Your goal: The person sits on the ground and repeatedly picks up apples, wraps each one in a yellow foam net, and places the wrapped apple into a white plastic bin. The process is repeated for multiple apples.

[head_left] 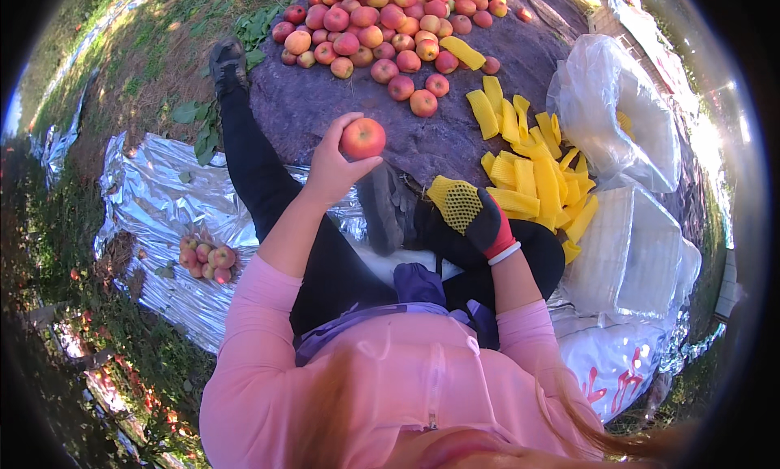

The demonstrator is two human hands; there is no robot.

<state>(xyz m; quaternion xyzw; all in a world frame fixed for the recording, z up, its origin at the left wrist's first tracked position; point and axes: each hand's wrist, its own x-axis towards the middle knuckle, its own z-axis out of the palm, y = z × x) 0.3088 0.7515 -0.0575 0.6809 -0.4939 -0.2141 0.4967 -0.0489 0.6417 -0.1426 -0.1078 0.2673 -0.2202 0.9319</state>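
Note:
Bare fingers of my left hand (337, 162) wrap round a red and yellow apple (363, 138), held up over the dark cloth. On my right hand (489, 225) is a black and red glove. This hand holds a yellow foam net sleeve (455, 202), its mesh stretched over the fingertips, which are hidden. The sleeve and the apple are apart. Beside my right hand lies a loose heap of yellow foam net sleeves (546, 176). Beyond both hands a big pile of apples (390, 22) spreads over the dark cloth (301, 111).
Shiny silver film (175, 201) covers ground at the left, with a small cluster of apples (207, 259) on it. Clear plastic-lined containers (626, 115) stand at the right. My outstretched leg (256, 152) borders the dark cloth; a grey shoe (380, 209) lies between my arms.

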